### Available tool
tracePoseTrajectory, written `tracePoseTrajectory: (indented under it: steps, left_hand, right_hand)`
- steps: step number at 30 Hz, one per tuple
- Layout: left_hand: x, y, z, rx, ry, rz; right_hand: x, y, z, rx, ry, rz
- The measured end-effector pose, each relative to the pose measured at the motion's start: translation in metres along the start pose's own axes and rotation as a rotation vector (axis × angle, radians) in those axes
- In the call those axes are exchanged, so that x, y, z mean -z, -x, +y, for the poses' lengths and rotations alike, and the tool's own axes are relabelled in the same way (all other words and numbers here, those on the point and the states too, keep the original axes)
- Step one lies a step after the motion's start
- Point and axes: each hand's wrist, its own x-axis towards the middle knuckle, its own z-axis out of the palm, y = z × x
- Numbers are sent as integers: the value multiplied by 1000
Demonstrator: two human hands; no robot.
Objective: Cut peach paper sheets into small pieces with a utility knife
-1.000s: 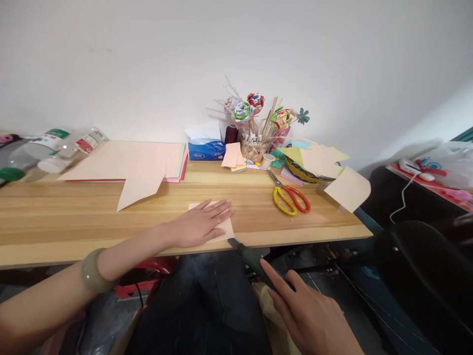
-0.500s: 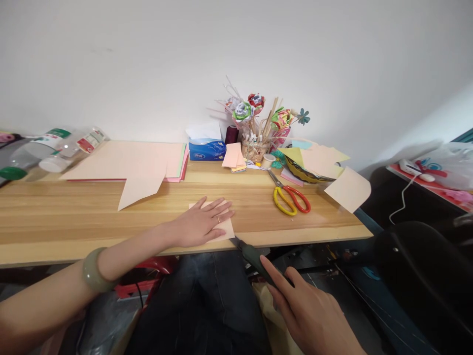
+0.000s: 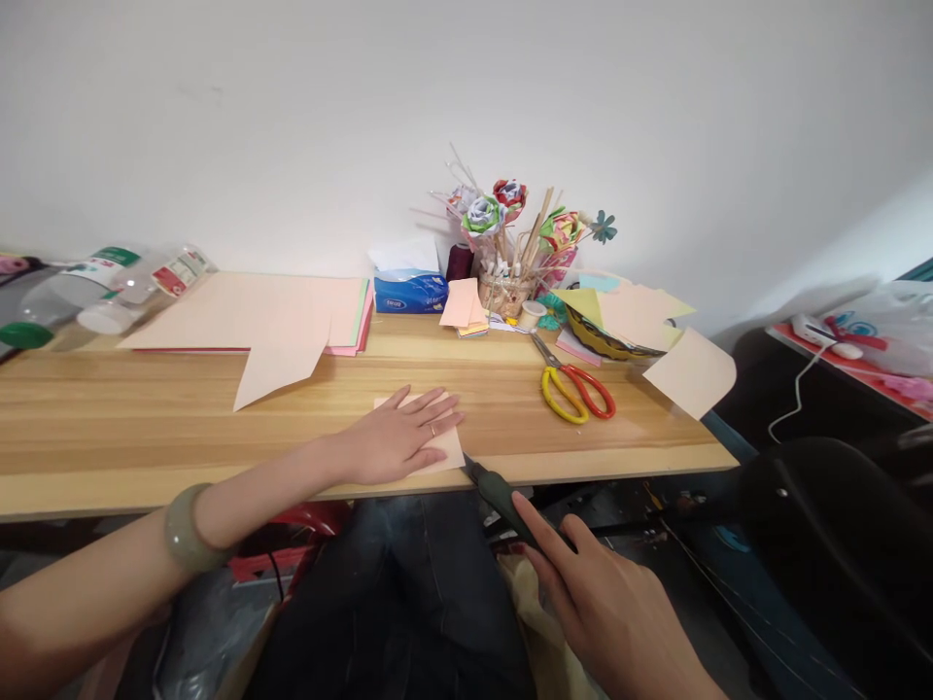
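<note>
My left hand [image 3: 399,436] lies flat with its fingers spread, pressing a small pale pink sheet of paper [image 3: 446,453] onto the table near its front edge. Wrapped in my right hand [image 3: 608,598] is a knife [image 3: 498,494] with a dark green handle and a dark, pointed blade. The blade's tip is at the right edge of that sheet, close to its front corner. To the right of the sheet lie scissors [image 3: 570,383] with one yellow and one red handle loop.
A stack of coloured paper [image 3: 233,311] lies at the back left, beside plastic bottles [image 3: 94,282]. At the back stand a blue tissue pack [image 3: 410,294] and a holder [image 3: 505,295] with sticks and paper flowers. Paper fills a basket [image 3: 594,335]; a black chair [image 3: 823,544] is at right.
The knife tip has shifted slightly away from me along the sheet's right edge. My left hand stays in place; the whole view has moved a little.
</note>
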Motion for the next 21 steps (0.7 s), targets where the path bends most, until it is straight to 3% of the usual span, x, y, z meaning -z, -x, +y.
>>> tracePoseTrajectory:
  steps: [7, 12, 21]
  left_hand:
    - [5, -6, -10, 29, -8, -31]
    - [8, -10, -19, 90, -63, 34]
    - [3, -9, -20, 146, -54, -6]
  right_hand:
    - [-7, -22, -1, -19, 8, -73]
    - [-10, -37, 2, -15, -11, -104]
    - [-14, -41, 7, 9, -45, -5]
